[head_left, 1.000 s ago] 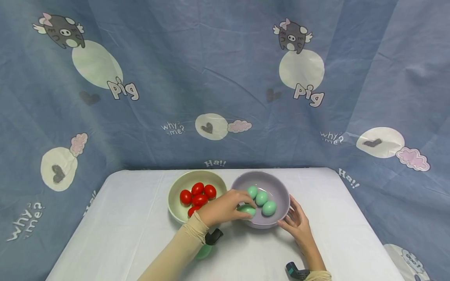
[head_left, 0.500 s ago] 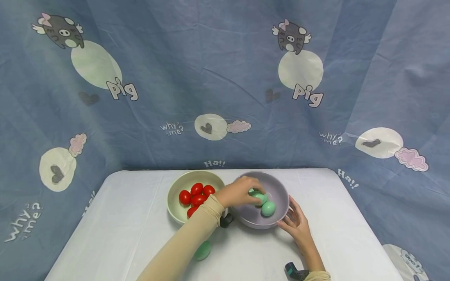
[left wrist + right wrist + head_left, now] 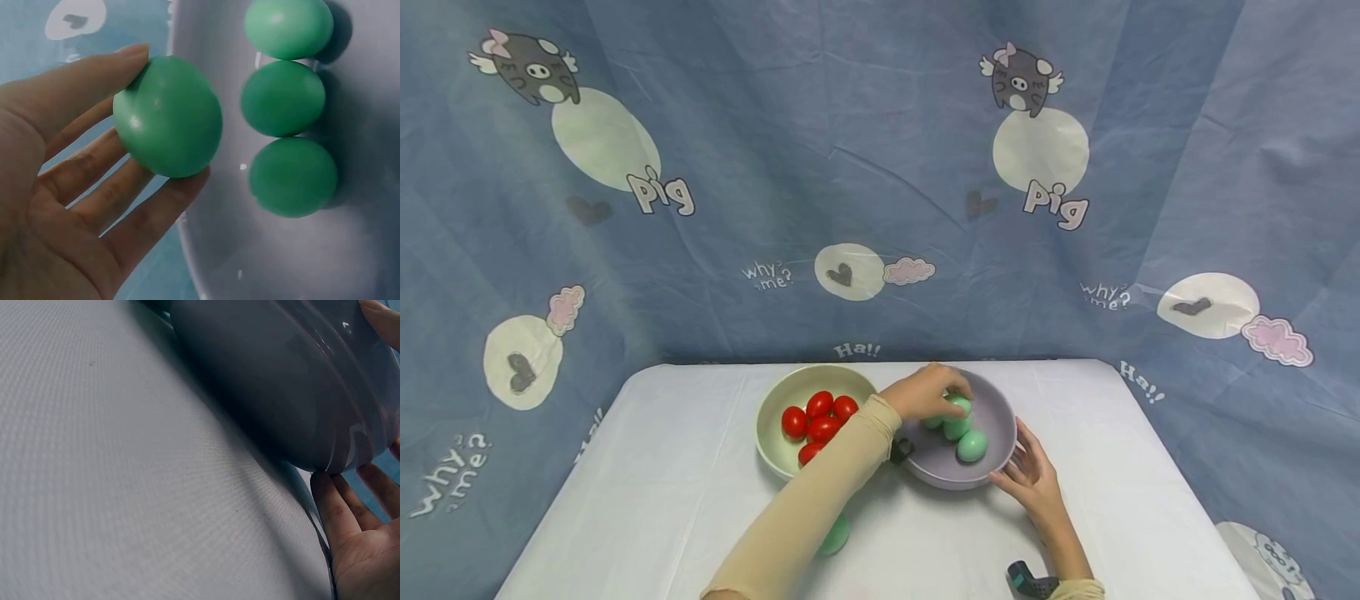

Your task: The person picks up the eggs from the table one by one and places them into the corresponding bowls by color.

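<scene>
Green plastic egg sits in the left hand, pinched between the thumb tip and the curled fingers, held over the near-left rim inside the lilac ceramic bowl. Three more green eggs lie in a row on the bowl's floor, just beside the held one and touching each other. The right hand has its fingers straight and spread against the outer wall of the lilac bowl, the fingertips touching its lower curve where it meets the white-covered desk; that grip holds nothing. Left of the lilac bowl, touching or almost touching it, stands a pale green bowl with red plastic eggs inside. Another green egg lies on the desk, partly hidden under the left sleeve. A blue cartoon-print cloth hangs behind.
</scene>
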The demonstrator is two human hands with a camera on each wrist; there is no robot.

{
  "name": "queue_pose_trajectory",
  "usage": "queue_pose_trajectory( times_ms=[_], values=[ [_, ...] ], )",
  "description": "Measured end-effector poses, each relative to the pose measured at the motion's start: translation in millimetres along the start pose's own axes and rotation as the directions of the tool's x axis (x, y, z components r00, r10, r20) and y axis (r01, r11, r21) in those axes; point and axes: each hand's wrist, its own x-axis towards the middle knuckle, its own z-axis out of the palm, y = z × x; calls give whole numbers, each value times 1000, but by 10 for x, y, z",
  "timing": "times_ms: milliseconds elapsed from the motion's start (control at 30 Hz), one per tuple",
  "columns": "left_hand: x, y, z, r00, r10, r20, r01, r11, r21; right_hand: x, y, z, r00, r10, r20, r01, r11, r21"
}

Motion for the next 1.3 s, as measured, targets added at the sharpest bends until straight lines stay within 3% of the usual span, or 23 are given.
queue_pose_trajectory(
  times_ms=[267, 533, 733, 933, 1300],
  values=[
    [193, -112, 128, 999, -33, -15, 34, 999, 21, -7, 3, 6, 1000, -13, 2, 13, 1000, 6],
    [323, -135, 219, 986, -164, -15, 164, 983, 88, -5, -8, 17, 1000, -15, -3, 15, 1000, 5],
    [337, -89, 285, 977, -210, 24, 207, 974, 93, -14, -6, 17, 1000, -9, 4, 9, 1000, 9],
    [386, -144, 403, 971, -233, 56, 227, 970, 89, -11, -14, 16, 1000, -10, -5, 10, 1000, 3],
    [387, -97, 425, 966, -245, 79, 237, 967, 97, -10, -10, 7, 1000, 4, 0, -4, 1000, 14]
  ],
)
